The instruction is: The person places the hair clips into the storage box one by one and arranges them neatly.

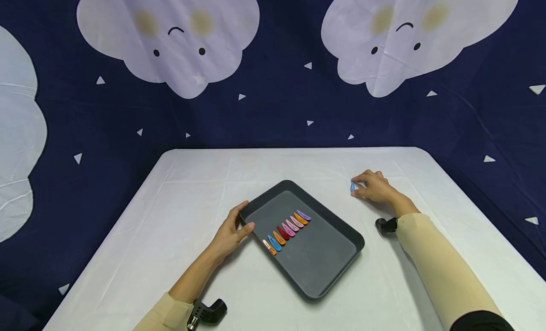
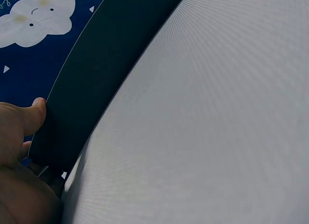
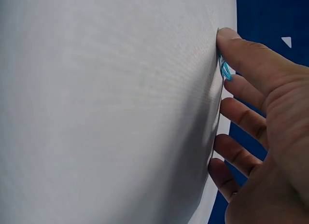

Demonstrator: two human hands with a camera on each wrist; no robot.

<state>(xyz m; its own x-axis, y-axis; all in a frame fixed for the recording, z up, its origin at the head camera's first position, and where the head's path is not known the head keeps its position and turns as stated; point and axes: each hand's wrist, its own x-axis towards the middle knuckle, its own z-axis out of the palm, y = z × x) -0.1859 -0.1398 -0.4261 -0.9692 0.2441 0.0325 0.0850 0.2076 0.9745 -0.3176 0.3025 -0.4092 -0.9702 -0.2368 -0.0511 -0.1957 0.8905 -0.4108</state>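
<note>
A dark grey rectangular tray (image 1: 322, 250) lies turned at an angle on the white table. My left hand (image 1: 230, 234) grips its left corner, with the thumb over the rim; the left wrist view shows the thumb (image 2: 37, 115) against the tray wall (image 2: 91, 74). Inside the tray, several snap hair clips form a slanting row, among them a blue clip (image 1: 274, 243), a red clip (image 1: 283, 233) and a purple clip (image 1: 304, 215). To the right of the tray, my right hand (image 1: 373, 187) pinches a light blue hair clip (image 1: 352, 186) between thumb and fingers, close to the tabletop.
White cloth covers the table (image 1: 204, 179), whose far edge meets a dark blue curtain (image 1: 281, 113) printed with clouds and small triangles. Black wrist devices sit on the left wrist (image 1: 209, 312) and right wrist (image 1: 386, 225).
</note>
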